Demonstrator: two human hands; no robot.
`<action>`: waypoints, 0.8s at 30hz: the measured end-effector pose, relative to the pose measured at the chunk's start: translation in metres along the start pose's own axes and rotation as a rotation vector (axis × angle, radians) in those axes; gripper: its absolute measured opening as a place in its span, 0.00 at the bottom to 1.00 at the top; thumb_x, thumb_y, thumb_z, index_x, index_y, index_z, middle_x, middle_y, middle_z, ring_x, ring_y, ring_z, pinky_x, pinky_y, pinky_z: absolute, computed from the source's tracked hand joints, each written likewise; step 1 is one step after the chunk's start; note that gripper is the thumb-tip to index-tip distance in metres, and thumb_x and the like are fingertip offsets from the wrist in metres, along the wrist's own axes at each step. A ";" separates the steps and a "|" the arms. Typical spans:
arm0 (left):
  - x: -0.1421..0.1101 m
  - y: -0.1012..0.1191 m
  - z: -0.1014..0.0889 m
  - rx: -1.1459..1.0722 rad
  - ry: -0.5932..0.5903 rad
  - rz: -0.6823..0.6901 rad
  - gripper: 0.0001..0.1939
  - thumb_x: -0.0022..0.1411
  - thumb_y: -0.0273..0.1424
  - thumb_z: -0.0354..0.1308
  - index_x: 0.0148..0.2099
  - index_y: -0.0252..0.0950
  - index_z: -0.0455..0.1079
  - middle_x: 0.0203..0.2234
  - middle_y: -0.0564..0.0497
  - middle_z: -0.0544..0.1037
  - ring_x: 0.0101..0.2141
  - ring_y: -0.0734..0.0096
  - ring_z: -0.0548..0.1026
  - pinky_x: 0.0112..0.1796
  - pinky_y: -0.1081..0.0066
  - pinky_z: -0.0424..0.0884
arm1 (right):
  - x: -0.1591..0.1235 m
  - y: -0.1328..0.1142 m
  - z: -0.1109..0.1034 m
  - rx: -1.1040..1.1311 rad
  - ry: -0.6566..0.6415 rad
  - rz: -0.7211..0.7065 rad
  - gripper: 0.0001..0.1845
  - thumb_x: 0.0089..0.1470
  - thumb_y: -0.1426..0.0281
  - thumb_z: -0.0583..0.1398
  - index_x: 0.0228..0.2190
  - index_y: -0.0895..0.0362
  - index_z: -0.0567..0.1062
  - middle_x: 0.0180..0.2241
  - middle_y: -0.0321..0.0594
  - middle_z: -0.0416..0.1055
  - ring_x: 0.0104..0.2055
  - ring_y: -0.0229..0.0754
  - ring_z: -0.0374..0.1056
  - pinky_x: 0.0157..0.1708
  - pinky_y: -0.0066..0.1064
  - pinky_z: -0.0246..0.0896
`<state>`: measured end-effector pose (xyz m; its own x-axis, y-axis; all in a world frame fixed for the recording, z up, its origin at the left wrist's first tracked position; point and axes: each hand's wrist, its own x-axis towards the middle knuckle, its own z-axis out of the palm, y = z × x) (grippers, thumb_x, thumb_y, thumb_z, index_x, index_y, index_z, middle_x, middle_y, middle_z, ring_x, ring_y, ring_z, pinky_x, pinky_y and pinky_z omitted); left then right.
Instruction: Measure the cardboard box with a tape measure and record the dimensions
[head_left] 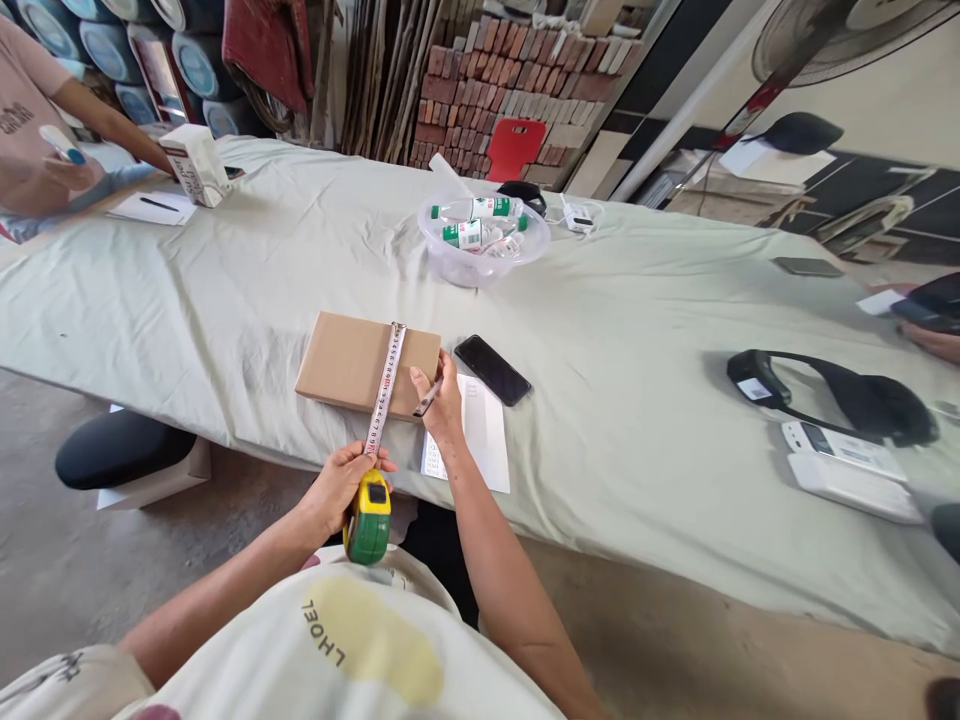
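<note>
A closed brown cardboard box (341,362) lies flat near the table's front edge. Across its top, from the far edge toward me, runs the pulled-out blade of a tape measure (369,525), whose green and yellow case hangs just off the table edge. My left hand (336,492) pinches the blade close to the case. At the box's right end, my right hand (441,402) holds a pen (427,397) and rests against the cardboard. Beneath that wrist is a white sheet of paper (484,432) with printed lines. A black phone (493,369) touches or nearly touches the paper's upper corner.
Behind the box stands a clear plastic basin (480,262) with water bottles. On the right lie a black headset (825,395) and white devices (851,470). Across the table at left, a person sits by a white carton (196,165). A black-topped stool (124,450) stands below.
</note>
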<state>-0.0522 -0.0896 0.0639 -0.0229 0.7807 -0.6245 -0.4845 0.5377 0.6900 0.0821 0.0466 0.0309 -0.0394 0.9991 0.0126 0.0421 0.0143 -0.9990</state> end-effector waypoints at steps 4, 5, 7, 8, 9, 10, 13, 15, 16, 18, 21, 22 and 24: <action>0.000 0.001 0.000 0.003 -0.012 0.008 0.09 0.52 0.31 0.68 0.35 0.35 0.73 0.29 0.49 0.82 0.23 0.67 0.78 0.24 0.70 0.73 | 0.002 0.001 0.000 -0.023 0.012 -0.014 0.38 0.54 0.51 0.62 0.61 0.49 0.60 0.59 0.44 0.69 0.60 0.52 0.68 0.62 0.49 0.62; 0.000 0.001 0.000 0.001 -0.011 0.008 0.09 0.52 0.31 0.68 0.35 0.35 0.73 0.29 0.49 0.82 0.23 0.67 0.78 0.25 0.70 0.73 | 0.002 0.002 0.000 -0.024 0.015 -0.019 0.37 0.54 0.51 0.62 0.60 0.49 0.60 0.59 0.44 0.69 0.60 0.51 0.68 0.62 0.48 0.62; 0.000 0.001 0.000 -0.002 0.000 -0.004 0.09 0.52 0.31 0.68 0.35 0.35 0.73 0.28 0.49 0.82 0.22 0.68 0.78 0.24 0.70 0.73 | 0.003 0.003 0.001 -0.022 0.011 -0.022 0.37 0.54 0.51 0.62 0.60 0.49 0.60 0.59 0.44 0.69 0.60 0.51 0.68 0.61 0.48 0.63; 0.001 0.001 0.000 -0.002 0.006 -0.010 0.09 0.52 0.31 0.68 0.35 0.35 0.73 0.28 0.49 0.82 0.22 0.69 0.77 0.24 0.71 0.73 | 0.003 0.003 0.000 -0.020 0.005 -0.023 0.37 0.54 0.51 0.62 0.61 0.50 0.59 0.60 0.45 0.69 0.60 0.51 0.68 0.61 0.47 0.64; 0.001 0.001 0.000 -0.001 0.010 -0.015 0.09 0.52 0.31 0.68 0.35 0.35 0.73 0.28 0.49 0.82 0.21 0.69 0.77 0.24 0.71 0.73 | 0.003 0.003 0.000 -0.020 0.001 -0.028 0.38 0.55 0.51 0.62 0.61 0.50 0.59 0.60 0.45 0.68 0.60 0.51 0.68 0.61 0.47 0.64; 0.002 0.001 0.001 -0.003 0.009 -0.018 0.09 0.52 0.30 0.68 0.34 0.34 0.73 0.28 0.49 0.82 0.21 0.69 0.77 0.24 0.71 0.73 | 0.003 0.003 0.000 -0.021 -0.004 -0.035 0.38 0.55 0.51 0.62 0.61 0.51 0.58 0.60 0.46 0.68 0.60 0.51 0.68 0.61 0.46 0.63; 0.002 0.000 0.001 -0.016 -0.009 -0.015 0.09 0.52 0.31 0.68 0.35 0.34 0.73 0.28 0.48 0.82 0.22 0.68 0.78 0.25 0.70 0.73 | 0.002 0.002 -0.001 -0.023 -0.010 -0.042 0.37 0.56 0.50 0.61 0.61 0.51 0.59 0.60 0.47 0.68 0.61 0.51 0.67 0.62 0.46 0.62; 0.002 0.000 0.002 -0.020 -0.021 -0.005 0.10 0.52 0.31 0.68 0.36 0.34 0.73 0.28 0.48 0.82 0.22 0.68 0.78 0.24 0.70 0.73 | 0.004 0.003 -0.001 -0.013 -0.010 -0.025 0.37 0.55 0.51 0.62 0.60 0.51 0.59 0.60 0.46 0.68 0.60 0.51 0.68 0.62 0.46 0.62; 0.001 0.000 0.002 -0.018 -0.025 0.007 0.10 0.52 0.32 0.68 0.36 0.34 0.73 0.28 0.48 0.82 0.22 0.68 0.77 0.24 0.70 0.73 | 0.006 0.004 -0.001 -0.003 -0.008 -0.012 0.36 0.55 0.51 0.62 0.60 0.51 0.60 0.60 0.46 0.68 0.60 0.51 0.68 0.62 0.46 0.63; -0.001 0.002 0.001 0.002 -0.032 0.046 0.12 0.52 0.33 0.68 0.37 0.34 0.73 0.29 0.49 0.81 0.23 0.69 0.77 0.25 0.71 0.73 | 0.012 0.006 0.000 0.019 0.001 0.015 0.36 0.55 0.51 0.62 0.59 0.51 0.60 0.59 0.46 0.69 0.58 0.50 0.69 0.60 0.46 0.65; -0.004 0.007 -0.006 0.109 -0.062 0.125 0.14 0.52 0.37 0.67 0.39 0.34 0.73 0.29 0.49 0.81 0.25 0.69 0.76 0.25 0.73 0.71 | 0.024 0.011 0.001 0.010 0.035 0.075 0.36 0.54 0.51 0.62 0.58 0.51 0.61 0.58 0.46 0.70 0.57 0.50 0.70 0.57 0.44 0.67; -0.004 0.010 -0.011 0.173 -0.074 0.156 0.15 0.52 0.38 0.66 0.39 0.34 0.73 0.28 0.49 0.80 0.25 0.69 0.76 0.25 0.73 0.70 | 0.028 0.012 0.001 -0.005 0.049 0.097 0.36 0.53 0.51 0.63 0.58 0.52 0.62 0.57 0.47 0.70 0.57 0.50 0.70 0.56 0.44 0.67; -0.005 0.017 -0.021 0.381 -0.089 0.226 0.15 0.55 0.41 0.63 0.39 0.34 0.74 0.27 0.49 0.79 0.24 0.71 0.73 0.23 0.75 0.66 | 0.033 0.012 0.001 -0.030 0.068 0.129 0.34 0.52 0.51 0.63 0.55 0.53 0.65 0.56 0.47 0.71 0.57 0.49 0.69 0.56 0.43 0.66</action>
<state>-0.0790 -0.0914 0.0710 -0.0083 0.9075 -0.4200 -0.1192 0.4161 0.9015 0.0808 0.0794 0.0191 0.0354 0.9931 -0.1117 0.0723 -0.1140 -0.9908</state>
